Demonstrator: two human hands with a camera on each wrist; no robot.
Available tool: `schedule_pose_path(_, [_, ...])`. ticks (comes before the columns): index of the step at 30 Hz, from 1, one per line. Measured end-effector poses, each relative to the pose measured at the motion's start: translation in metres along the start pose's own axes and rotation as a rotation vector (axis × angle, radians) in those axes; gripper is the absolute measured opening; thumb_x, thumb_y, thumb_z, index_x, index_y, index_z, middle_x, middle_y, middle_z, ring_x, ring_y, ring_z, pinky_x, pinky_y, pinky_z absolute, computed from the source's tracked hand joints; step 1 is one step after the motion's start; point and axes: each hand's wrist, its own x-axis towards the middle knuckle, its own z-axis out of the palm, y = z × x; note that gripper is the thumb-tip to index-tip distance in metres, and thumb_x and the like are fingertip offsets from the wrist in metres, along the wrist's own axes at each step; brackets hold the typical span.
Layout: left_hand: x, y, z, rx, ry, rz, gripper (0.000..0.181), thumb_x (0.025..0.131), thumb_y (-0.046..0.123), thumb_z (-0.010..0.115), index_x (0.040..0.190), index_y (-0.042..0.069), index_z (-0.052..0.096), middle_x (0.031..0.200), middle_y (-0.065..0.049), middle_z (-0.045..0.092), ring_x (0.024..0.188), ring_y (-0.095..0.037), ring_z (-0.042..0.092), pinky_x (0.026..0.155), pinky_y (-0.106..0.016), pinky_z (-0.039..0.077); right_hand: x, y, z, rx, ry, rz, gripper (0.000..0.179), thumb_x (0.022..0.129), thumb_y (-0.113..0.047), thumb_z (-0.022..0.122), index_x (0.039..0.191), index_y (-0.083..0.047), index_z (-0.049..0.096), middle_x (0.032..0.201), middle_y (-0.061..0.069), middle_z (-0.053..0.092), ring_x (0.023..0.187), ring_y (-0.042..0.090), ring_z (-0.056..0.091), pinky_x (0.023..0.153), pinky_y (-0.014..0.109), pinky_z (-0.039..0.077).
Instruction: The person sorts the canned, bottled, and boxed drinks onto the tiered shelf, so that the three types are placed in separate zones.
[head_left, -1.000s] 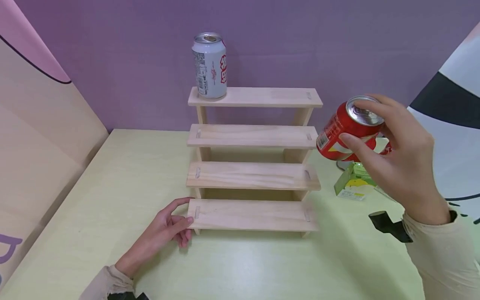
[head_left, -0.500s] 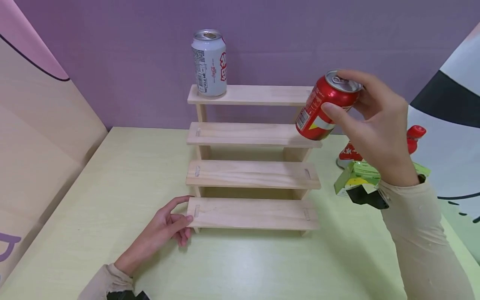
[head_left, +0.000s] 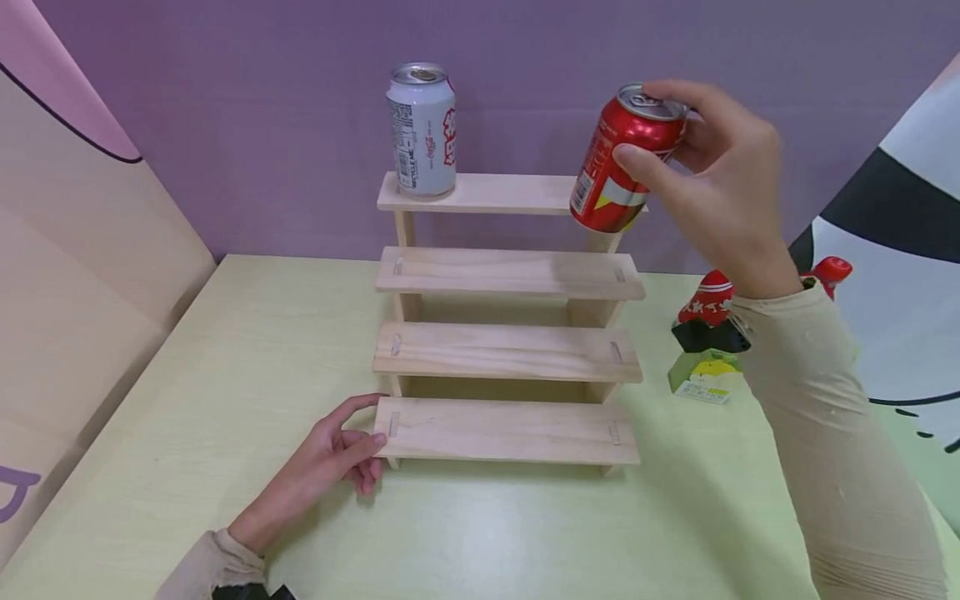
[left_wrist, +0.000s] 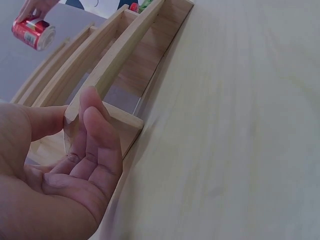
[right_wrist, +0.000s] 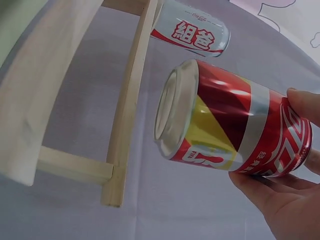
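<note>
My right hand [head_left: 720, 175] grips a red soda can [head_left: 626, 162] by its upper part, tilted, in front of the right end of the top step. In the right wrist view the red can's bottom [right_wrist: 167, 107] faces the wooden rack. A four-step wooden shelf rack [head_left: 506, 350] stands on the table. At its lowest step, my left hand [head_left: 326, 458] pinches the left end between thumb and fingers; the left wrist view has these fingers [left_wrist: 102, 145] at the board's corner. A white soda can [head_left: 423, 133] stands upright on the top step's left end.
Right of the rack lies a green box [head_left: 701, 377] with a yellow picture. Behind it, a red-capped bottle [head_left: 708, 300] is partly hidden by my right sleeve. A purple backdrop [head_left: 300, 125] closes off the pale table [head_left: 187, 375] at the back.
My right hand has carried the red can up and to the left, from beside the rack to the top step's right end. My left hand stays on the lowest step.
</note>
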Motion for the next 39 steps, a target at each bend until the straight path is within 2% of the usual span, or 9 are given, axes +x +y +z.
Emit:
schedule_pose_path(8, [0.000,0.001,-0.003,0.008,0.013,-0.011,0.059,0.103,0.016,0.057,0.152,0.006,0.026,0.073,-0.008,0.066,0.060,-0.015,0.061,0.057,-0.030,0.056,0.023,0.005,0.017,-0.007,-0.022,0.081,0.049,0.089,-0.018,0.076,0.135,-0.015,0.061,0.134,0.003,0.062,0.116,0.017,0.064,0.100,0.027,0.049])
schedule_pose_path(15, [0.004,-0.003,0.002,-0.005,-0.006,-0.004,0.058,0.103,0.017,0.057,0.152,0.006,0.026,0.074,-0.008,0.066,0.061,-0.015,0.061,0.059,-0.031,0.057,0.041,0.014,0.028,-0.013,-0.055,0.140,0.050,0.090,-0.023,0.076,0.137,-0.017,0.060,0.135,0.003,0.060,0.112,0.017,0.064,0.099,0.026,0.049])
schedule_pose_path(19, [0.005,-0.004,0.003,-0.011,0.005,-0.003,0.057,0.103,0.016,0.057,0.151,0.007,0.027,0.074,-0.008,0.066,0.060,-0.015,0.061,0.058,-0.030,0.056,0.050,0.018,0.034,-0.029,-0.077,0.159,0.050,0.090,-0.025,0.075,0.137,-0.018,0.060,0.134,0.003,0.060,0.107,0.019,0.063,0.099,0.026,0.050])
schedule_pose_path(27, [0.002,-0.005,0.001,-0.011,0.018,-0.014,0.057,0.103,0.017,0.056,0.152,0.008,0.027,0.073,-0.008,0.066,0.060,-0.015,0.060,0.058,-0.030,0.056,0.056,0.027,0.044,-0.032,-0.095,0.173,0.050,0.091,-0.024,0.074,0.138,-0.016,0.059,0.134,0.005,0.060,0.101,0.016,0.062,0.097,0.025,0.051])
schedule_pose_path(39, [0.002,-0.002,0.001,-0.016,0.014,-0.016,0.057,0.103,0.015,0.056,0.152,0.008,0.027,0.073,-0.007,0.066,0.060,-0.014,0.060,0.057,-0.029,0.055,0.060,0.036,0.047,0.003,-0.063,0.153,0.047,0.090,-0.024,0.075,0.134,-0.016,0.062,0.128,0.006,0.063,0.094,0.014,0.061,0.093,0.023,0.052])
